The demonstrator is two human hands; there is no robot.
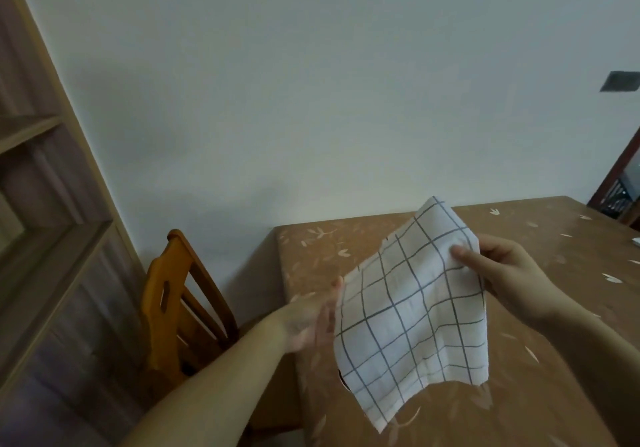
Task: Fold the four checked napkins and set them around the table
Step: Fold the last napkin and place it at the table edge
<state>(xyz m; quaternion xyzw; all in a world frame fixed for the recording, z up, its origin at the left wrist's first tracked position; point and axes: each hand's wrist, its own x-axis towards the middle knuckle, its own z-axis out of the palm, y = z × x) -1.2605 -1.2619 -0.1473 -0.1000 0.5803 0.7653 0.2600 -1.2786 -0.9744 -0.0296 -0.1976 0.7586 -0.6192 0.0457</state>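
Note:
A white napkin with a dark grid check (412,311) hangs in the air above the left part of the table (540,394). My right hand (502,273) pinches its upper right edge, thumb on the front of the cloth. My left hand (311,322) is at the napkin's left edge, blurred, with fingers behind or against the cloth; its grip is unclear. The napkin's lower corner droops toward the tabletop. No other napkins are visible.
The table wears a brown cloth with a pale leaf print. An orange wooden chair (176,308) stands at the table's left side. A wooden shelf unit (45,238) fills the left edge. A small white object (636,241) lies at the far right of the table.

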